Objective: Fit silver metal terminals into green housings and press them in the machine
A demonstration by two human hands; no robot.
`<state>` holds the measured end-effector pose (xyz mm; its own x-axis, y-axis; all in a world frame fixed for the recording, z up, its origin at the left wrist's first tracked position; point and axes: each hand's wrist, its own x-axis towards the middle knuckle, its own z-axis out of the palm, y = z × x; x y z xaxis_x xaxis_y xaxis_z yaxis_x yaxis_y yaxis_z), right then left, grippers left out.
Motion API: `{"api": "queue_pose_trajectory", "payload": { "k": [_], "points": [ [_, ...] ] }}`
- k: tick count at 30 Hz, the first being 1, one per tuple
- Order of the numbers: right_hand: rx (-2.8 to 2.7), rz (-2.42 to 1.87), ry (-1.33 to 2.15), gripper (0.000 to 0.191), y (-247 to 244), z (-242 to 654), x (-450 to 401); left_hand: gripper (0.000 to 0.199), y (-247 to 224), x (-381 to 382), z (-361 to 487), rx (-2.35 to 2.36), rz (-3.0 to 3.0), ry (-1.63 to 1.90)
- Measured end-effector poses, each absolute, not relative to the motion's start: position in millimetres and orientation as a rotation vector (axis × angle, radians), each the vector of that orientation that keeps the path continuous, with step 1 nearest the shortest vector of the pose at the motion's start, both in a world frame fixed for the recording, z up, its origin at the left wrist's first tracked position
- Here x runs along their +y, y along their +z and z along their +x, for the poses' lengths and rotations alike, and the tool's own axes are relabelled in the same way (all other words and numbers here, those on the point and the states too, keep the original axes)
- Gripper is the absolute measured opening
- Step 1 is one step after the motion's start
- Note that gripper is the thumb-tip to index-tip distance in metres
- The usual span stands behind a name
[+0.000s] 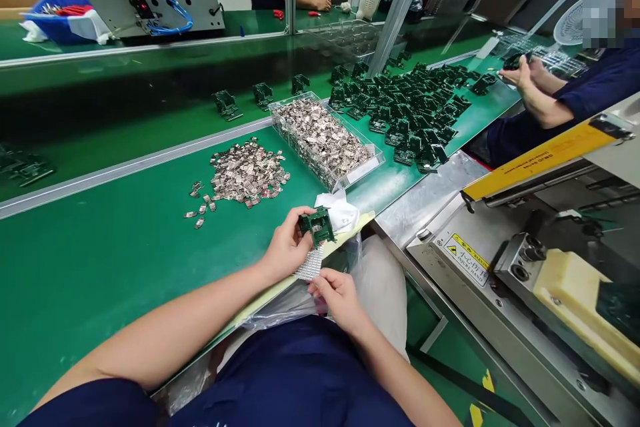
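Center frame, left hand (286, 245) clamps a green circuit-board fixture (317, 227); right hand (339, 300) pinches a perforated silver strip (309, 263); loose metal clips (245, 173) lie upper left on green tabletop (100, 293).

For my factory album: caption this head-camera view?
Left hand holds a green circuit board, right hand beside a silvery strip.

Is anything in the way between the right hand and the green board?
Yes, a silver strip lies between the right hand and the green board, just below the board, which the left hand holds.
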<state>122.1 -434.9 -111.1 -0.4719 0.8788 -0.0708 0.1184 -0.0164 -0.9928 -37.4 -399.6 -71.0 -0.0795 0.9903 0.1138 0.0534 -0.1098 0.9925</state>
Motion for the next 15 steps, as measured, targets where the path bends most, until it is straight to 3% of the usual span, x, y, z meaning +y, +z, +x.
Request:
{"api": "queue_pose_trajectory", "payload": {
  "k": [7,15],
  "points": [
    [-1.932,-0.985,1.332,0.050,-116.2,130.4,-429.6,0.039,-70.7,-400.0,-38.4,1.329,1.314,1.294],
    [-2.230,-1.314,1.237,0.026,-118.4,144.2,-420.4,0.040,-70.4,-400.0,-38.3,1.270,1.263,1.329]
  ]
}}
